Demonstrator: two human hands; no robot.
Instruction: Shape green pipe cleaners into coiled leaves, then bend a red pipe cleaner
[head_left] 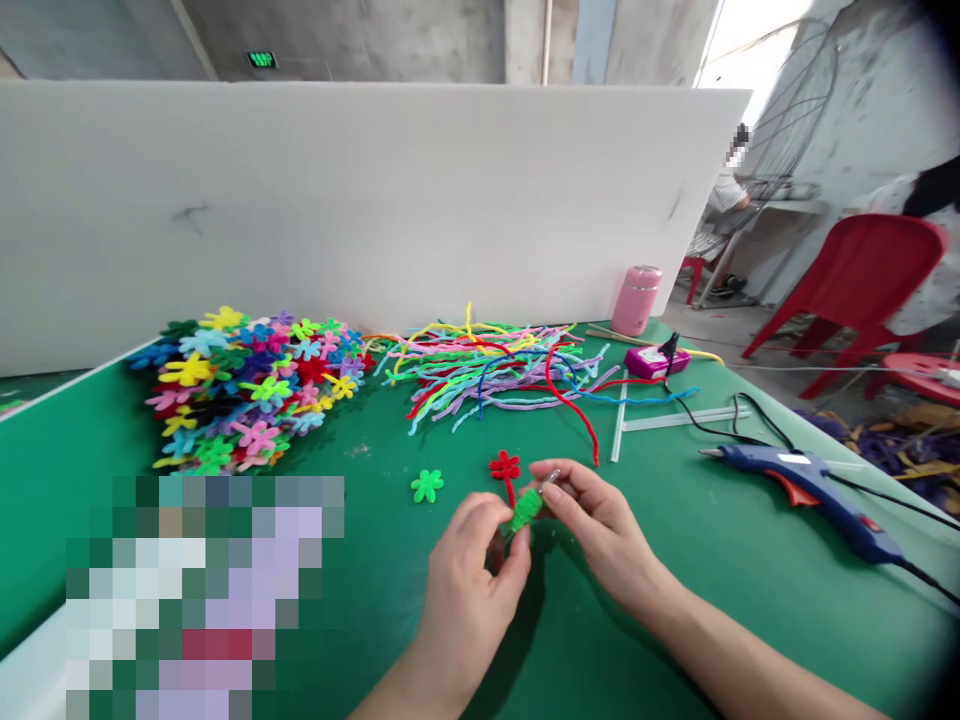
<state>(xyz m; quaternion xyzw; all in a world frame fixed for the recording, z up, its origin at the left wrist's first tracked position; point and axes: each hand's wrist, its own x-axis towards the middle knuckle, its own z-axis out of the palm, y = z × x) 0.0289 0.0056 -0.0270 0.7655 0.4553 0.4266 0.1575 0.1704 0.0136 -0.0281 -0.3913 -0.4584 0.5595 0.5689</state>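
Observation:
My left hand [480, 550] pinches a green pipe-cleaner coil [527, 509] between thumb and fingers. A thin, shiny rod [553, 478] sticks out of the coil's upper right end. My right hand [589, 510] is closed on that rod, with thumb and forefinger at the coil's edge. Just beyond the coil lies a red pipe-cleaner flower [505, 464] with a short red stem running down towards my left fingers. To its left a green pipe-cleaner flower [427, 486] lies flat on the green table [360, 590].
A heap of colourful flowers [255, 390] lies at the left, loose pipe cleaners [495, 365] at the back. At the right are a blue glue gun [810, 495], clear glue sticks [679, 420], a purple box [657, 360] and a pink bottle [637, 300]. A white board [375, 200] stands behind.

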